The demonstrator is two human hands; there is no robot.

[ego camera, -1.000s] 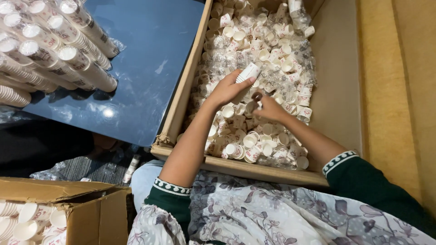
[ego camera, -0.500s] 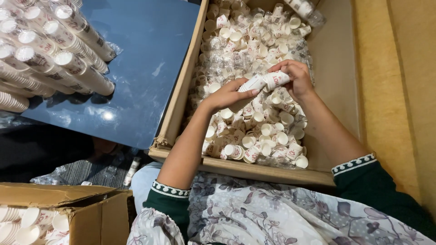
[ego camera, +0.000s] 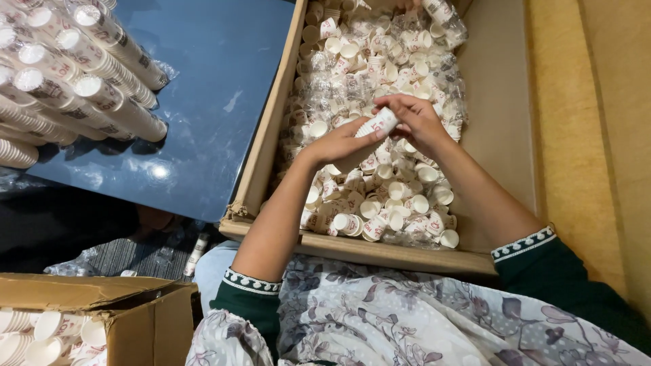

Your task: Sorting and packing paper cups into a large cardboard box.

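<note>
A short stack of small white paper cups (ego camera: 377, 125) is held above a large open cardboard box (ego camera: 262, 150). My left hand (ego camera: 337, 145) grips the lower end of the stack from the left. My right hand (ego camera: 415, 120) closes over its upper end from the right. Below both hands the box is filled with several loose white paper cups (ego camera: 400, 196) and clear plastic wrappers (ego camera: 339, 81).
Long sleeves of stacked cups (ego camera: 81, 74) lie on a blue tabletop (ego camera: 217, 102) at the left. A second open cardboard box (ego camera: 102, 318) with cups stands at the bottom left. A yellowish wall or panel (ego camera: 590, 135) runs along the right.
Both hands rose from the loose cups and came together. The right hand moved onto the cup stack that the left hand was holding.
</note>
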